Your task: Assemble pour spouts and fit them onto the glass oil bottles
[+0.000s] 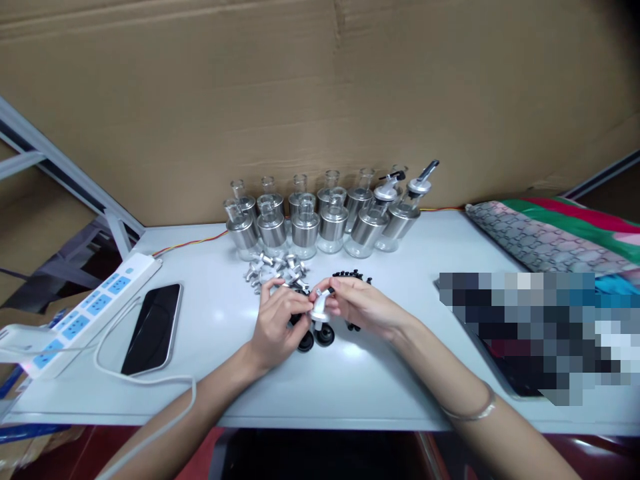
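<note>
Two hands point(320, 313), white spout point(319, 308) tip angled up-right

Looked like a makeshift small-goods assembly and packing station. Had a plain white table point(380, 393) backed by big flattened cardboard sheets point(300, 100), rows of identical steel-banded glass bottles point(305, 223), heaps of loose spout parts point(273, 270) and black caps point(353, 275). Also held a power strip point(95, 307), a phone point(153, 328), folded cloth point(555, 233).
</note>
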The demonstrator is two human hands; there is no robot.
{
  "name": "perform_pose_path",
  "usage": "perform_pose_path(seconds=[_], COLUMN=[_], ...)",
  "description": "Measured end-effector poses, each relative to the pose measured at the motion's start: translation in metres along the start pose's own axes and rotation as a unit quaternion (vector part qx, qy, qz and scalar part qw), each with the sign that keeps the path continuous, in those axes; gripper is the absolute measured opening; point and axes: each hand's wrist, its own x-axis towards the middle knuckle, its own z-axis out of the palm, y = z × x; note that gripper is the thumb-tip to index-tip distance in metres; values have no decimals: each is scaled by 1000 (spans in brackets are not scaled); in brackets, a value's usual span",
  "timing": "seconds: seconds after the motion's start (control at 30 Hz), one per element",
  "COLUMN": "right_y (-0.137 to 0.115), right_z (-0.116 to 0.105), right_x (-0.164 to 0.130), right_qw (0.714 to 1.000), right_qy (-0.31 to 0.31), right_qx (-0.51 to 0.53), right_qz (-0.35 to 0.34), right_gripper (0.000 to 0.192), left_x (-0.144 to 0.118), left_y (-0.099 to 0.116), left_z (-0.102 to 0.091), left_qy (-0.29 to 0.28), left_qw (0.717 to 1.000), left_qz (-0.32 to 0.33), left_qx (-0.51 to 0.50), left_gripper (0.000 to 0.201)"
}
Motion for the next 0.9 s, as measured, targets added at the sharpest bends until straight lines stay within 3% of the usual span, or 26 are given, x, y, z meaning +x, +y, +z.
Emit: perform_pose_path(seconds=[0.17, 0.33, 0.43, 0.5, 0.53, 0.57, 0.6, 0.63, 0.73, 0.8, 0.83, 0.9], right_y=[0, 1, -2, -6, -8, -10, -11, -13, -15, -16, -16, -16], right_z=[0, 2, 2, 1, 1, 1, 1, 1, 2, 3, 3, 3], right_x=[1, 1, 0, 0, 0, 0, 0, 0, 0, 0, 0, -1], right_qw=[1000, 999, 997, 995, 994, 994, 993, 992, 988, 988, 988, 988], right_qy=[-5, 29, 65, 81, 87, 93, 100, 109, 131, 133, 132, 131], right_qx=[6, 18, 35, 42, 43, 43, 43, 42, 36, 30, 27, 29], right_qz=[-6, -6, -22, -35, -40, -44, -49, -55, -67, -72, -74, -81], right_gripper=[39, 38, 37, 36, 36, 37, 37, 37, 37, 39, 39, 39], left_x=[-3, 4, 5, -10, -23, -40, -60, -81, -143, -179, -195, -223], left_y=[0, -1, 6, 18, 27, 37, 48, 59, 84, 87, 84, 73], left_z=[-1, 2, -5, -18, -25, -32, -38, -42, -42, -34, -29, -19], left_qy=[-8, -28, -19, 18, 25, -25, -142, -189, -276, -322, -369, -441], left_qw=[1000, 1000, 998, 994, 993, 993, 980, 970, 947, 929, 903, 812], left_qz=[8, 9, -26, -69, -88, -106, -138, -150, -156, -168, -214, -381], left_qx=[-2, 11, 60, 85, 80, 50, 6, -9, -54, -69, -54, 42], left_gripper=[13, 13, 24, 35, 31, 21, 15, 11, 27, 35, 39, 38])
